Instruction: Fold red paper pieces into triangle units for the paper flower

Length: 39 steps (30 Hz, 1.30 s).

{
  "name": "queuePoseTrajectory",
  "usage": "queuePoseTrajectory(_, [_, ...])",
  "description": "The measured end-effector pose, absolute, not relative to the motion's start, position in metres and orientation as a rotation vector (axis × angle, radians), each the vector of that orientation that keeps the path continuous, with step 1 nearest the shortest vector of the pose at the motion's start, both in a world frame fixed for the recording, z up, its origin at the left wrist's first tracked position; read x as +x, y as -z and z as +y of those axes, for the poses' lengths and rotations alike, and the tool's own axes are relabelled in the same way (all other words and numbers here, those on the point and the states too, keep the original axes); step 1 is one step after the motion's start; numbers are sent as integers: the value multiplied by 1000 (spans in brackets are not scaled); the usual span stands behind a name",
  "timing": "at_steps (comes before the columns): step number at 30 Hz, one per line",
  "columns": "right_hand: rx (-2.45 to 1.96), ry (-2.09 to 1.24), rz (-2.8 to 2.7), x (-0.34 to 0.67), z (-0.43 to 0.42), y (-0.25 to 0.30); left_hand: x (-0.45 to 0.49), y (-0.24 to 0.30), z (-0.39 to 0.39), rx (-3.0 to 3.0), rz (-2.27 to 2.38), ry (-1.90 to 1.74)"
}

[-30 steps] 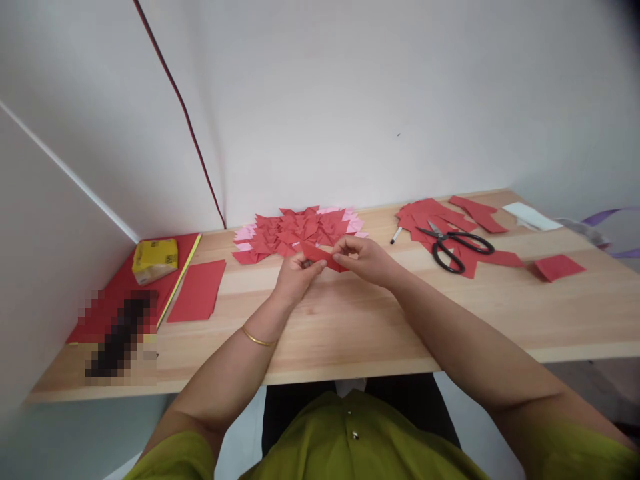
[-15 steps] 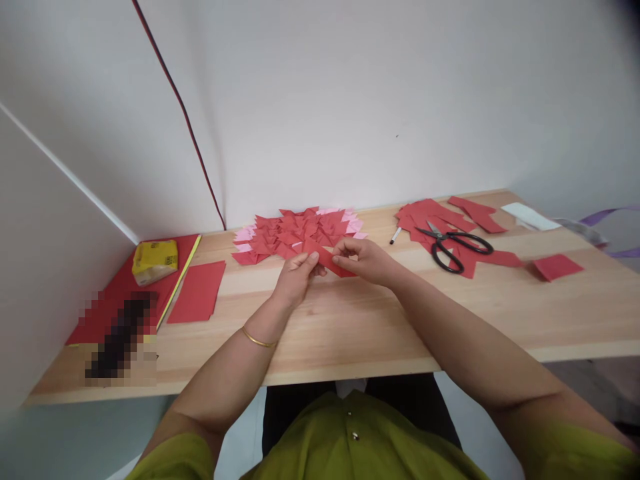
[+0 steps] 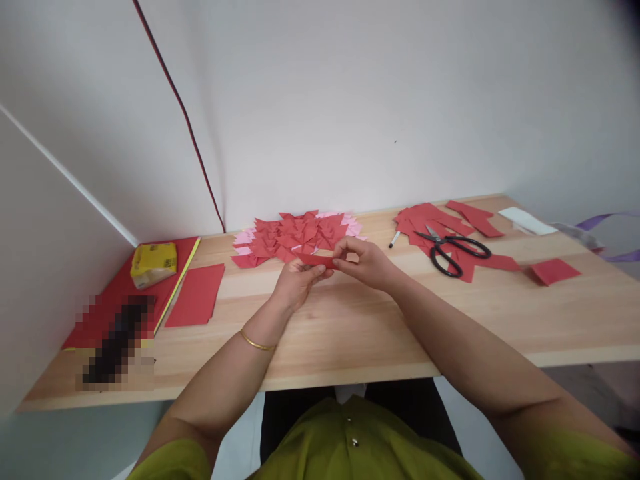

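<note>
Both my hands meet above the middle of the wooden table (image 3: 350, 333). My left hand (image 3: 297, 283) and my right hand (image 3: 365, 261) pinch the two ends of a small folded red paper piece (image 3: 316, 260), which lies nearly edge-on to the camera. A thin gold bangle circles my left wrist. Just behind the hands lies a flat heap of folded red and pink paper triangles (image 3: 295, 237).
Black scissors (image 3: 453, 248) rest on red paper offcuts (image 3: 430, 217) at the right, with a pen (image 3: 395, 239) beside them and a red square (image 3: 555, 271) further right. A red sheet (image 3: 196, 295), a yellow packet (image 3: 154, 262) and a pixelated patch lie at the left.
The red piece has turned from a slanted flat face to nearly edge-on between my fingers. My hands stayed in place; the view shifted slightly.
</note>
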State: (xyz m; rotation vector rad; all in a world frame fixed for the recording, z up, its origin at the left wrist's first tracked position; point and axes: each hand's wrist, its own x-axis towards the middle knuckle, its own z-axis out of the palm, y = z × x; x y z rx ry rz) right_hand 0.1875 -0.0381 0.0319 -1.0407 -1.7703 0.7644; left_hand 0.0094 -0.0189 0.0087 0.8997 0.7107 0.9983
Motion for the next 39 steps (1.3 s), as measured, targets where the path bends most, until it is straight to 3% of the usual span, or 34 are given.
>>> queuePoseTrajectory(13, [-928, -309, -1921, 188, -31, -26, 12, -12, -20, 903, 733, -1041])
queuePoseTrajectory(39, [-1007, -167, -1982, 186, -31, -18, 11, -12, -21, 916, 730, -1017])
